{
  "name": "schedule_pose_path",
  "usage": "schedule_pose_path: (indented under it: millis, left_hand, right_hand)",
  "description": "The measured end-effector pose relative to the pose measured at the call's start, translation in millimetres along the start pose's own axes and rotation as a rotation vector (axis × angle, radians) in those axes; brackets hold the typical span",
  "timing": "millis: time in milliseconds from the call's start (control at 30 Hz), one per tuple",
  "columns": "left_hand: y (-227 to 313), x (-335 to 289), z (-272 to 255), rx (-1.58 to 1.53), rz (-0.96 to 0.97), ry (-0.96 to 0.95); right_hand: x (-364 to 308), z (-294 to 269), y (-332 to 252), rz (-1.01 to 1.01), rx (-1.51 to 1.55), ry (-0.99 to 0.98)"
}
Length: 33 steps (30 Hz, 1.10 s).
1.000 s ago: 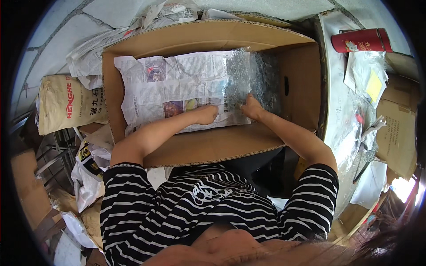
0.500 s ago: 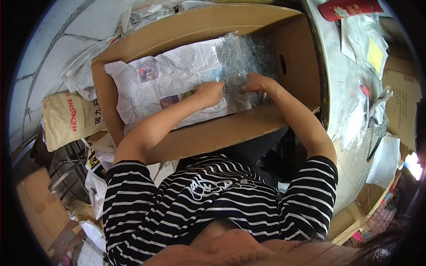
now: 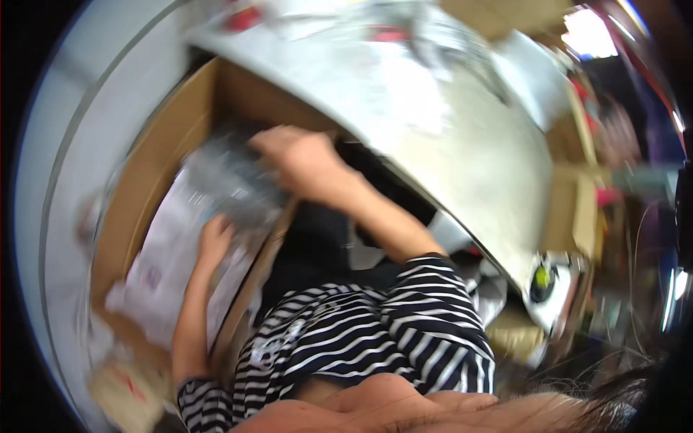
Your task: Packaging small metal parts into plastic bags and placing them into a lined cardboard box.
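Note:
An open brown cardboard box (image 3: 119,249) stands at the left. Inside it lies a printed newspaper sheet (image 3: 162,263), with clear bubble wrap (image 3: 234,173) over its far end. My left hand (image 3: 214,239) is in the box, closed at the near edge of the bubble wrap where it meets the newspaper. My right hand (image 3: 307,164) hangs above the box's near right side, close to the bubble wrap. Motion smears its fingers, so whether they hold anything is unclear.
A pale tabletop (image 3: 469,173) runs along the right of the box, with plastic film and papers on it. A tan sack (image 3: 126,393) sits at the lower left. Cardboard (image 3: 577,216) and clutter stand beyond the table at the right.
The view has swung right, so the box now appears at the left and more of the table shows. My right hand has come up from the bubble wrap; my left hand stays in the box.

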<state>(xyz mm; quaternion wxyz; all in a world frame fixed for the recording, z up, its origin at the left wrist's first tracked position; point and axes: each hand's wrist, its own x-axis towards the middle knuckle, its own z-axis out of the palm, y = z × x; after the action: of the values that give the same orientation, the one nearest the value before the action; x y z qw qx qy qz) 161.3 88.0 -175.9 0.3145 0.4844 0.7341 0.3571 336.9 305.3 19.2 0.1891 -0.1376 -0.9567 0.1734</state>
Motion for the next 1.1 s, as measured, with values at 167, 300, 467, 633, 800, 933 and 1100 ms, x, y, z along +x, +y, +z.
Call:
schedule_pose_path:
  millis: [167, 300, 467, 633, 800, 933, 1100]
  left_hand:
    - [4, 3, 9, -0.462, -0.221, -0.109]
    - [-5, 10, 7, -0.486, -0.197, -0.172]
    - [40, 21, 13, -0.425, -0.186, -0.215]
    - [91, 31, 11, -0.316, -0.024, -0.202]
    - [171, 0, 8, -0.052, 0.220, -0.077]
    - [178, -18, 19, 0.126, 0.265, 0.130]
    - [249, -32, 50, 0.062, 0.411, 0.197]
  right_hand:
    - [-91, -45, -10, 0.204, -0.016, 0.265]
    - [-163, -70, -15, 0.370, -0.124, 0.375]
    - [-258, -102, -36, 0.631, -0.173, 0.376]
    - [-338, -126, -57, 0.820, -0.233, 0.385]
    - [-376, -170, -49, 0.829, -0.195, 0.568]
    - [-373, -196, -4, 0.919, -0.044, 0.481]
    - [-344, -230, 138, 0.739, -0.122, 0.490]
